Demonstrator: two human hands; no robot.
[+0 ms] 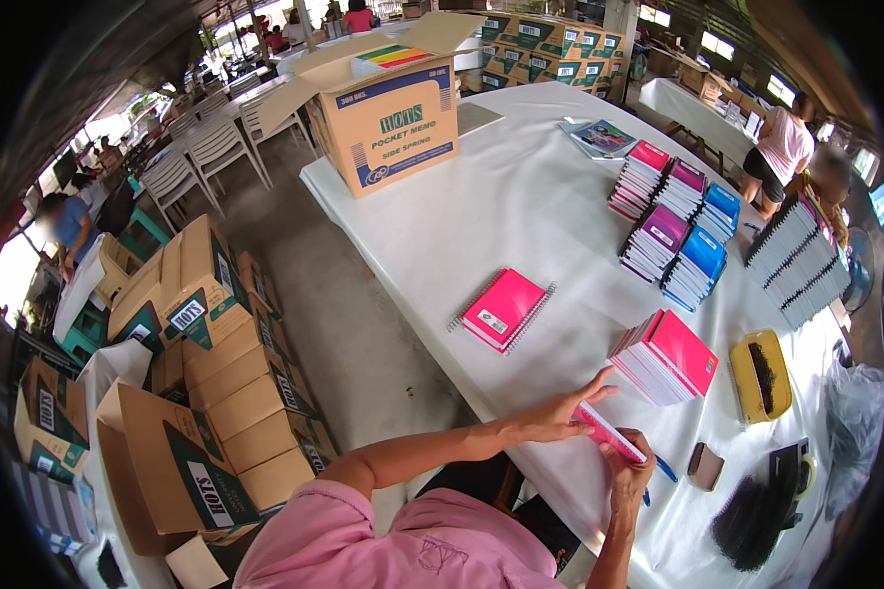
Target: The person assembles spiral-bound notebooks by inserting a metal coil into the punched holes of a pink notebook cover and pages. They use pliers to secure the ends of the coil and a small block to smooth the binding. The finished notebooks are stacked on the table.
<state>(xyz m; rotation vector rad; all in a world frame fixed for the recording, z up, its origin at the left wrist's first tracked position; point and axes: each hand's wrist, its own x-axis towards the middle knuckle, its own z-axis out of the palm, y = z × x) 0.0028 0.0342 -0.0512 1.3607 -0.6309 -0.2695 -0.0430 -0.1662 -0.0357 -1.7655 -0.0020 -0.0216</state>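
The left forearm enters from the lower edge, bare below a pink sleeve, and extends rightward across the body. The left hand (558, 414) is palm-down with fingers spread, thumb and forefinger pinching the upper end of a thin pink notebook (609, 433). The right forearm rises from the lower right. The right hand (631, 473) is curled, gripping the notebook's lower end from beneath.
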